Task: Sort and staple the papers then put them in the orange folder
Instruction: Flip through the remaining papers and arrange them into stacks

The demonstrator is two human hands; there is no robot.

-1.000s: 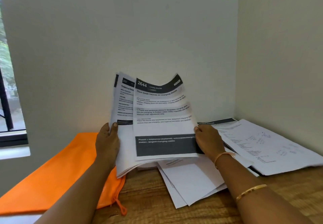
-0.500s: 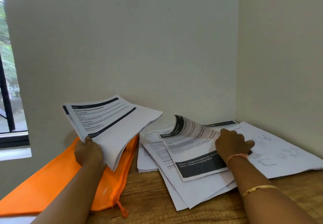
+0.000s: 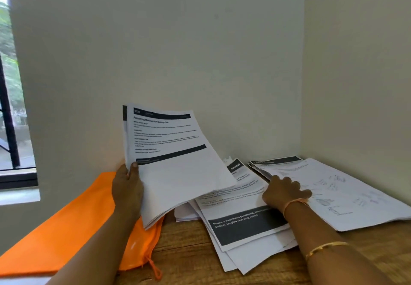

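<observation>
Orange marks the folder (image 3: 66, 218), which lies flat on the wooden table (image 3: 189, 253) at your 10 o'clock. Its zip cord (image 3: 153, 267) trails off the near corner toward 6 o'clock.

Your left hand (image 3: 127, 192) grips a stack (image 3: 178, 169) of printed sheets by its left edge, with the thumb pressed on the top page and the fingers hidden behind. You hold the stack off the table, tilted up toward you. It hangs over the folder's right end, and its right corner reaches across the middle pile (image 3: 244, 224). The top page shows a dark header bar and a dark band lower down.

The middle pile sits on the table at 12 to 1 o'clock, fanned and untidy. Its top sheet carries a dark block with white lettering.

Your right hand (image 3: 284, 192) rests knuckles up at 1 o'clock, where that pile meets the right pile (image 3: 355, 195). The fingers are bent and their tips lie on the paper. You cannot tell whether they pinch a sheet or only press on it. A thread (image 3: 297, 202) circles that wrist, and a bangle (image 3: 325, 245) sits further down the forearm.

The right pile spreads out at 2 o'clock, into the corner of the wall (image 3: 200, 51). A window (image 3: 13, 117) shows at 9 o'clock.
</observation>
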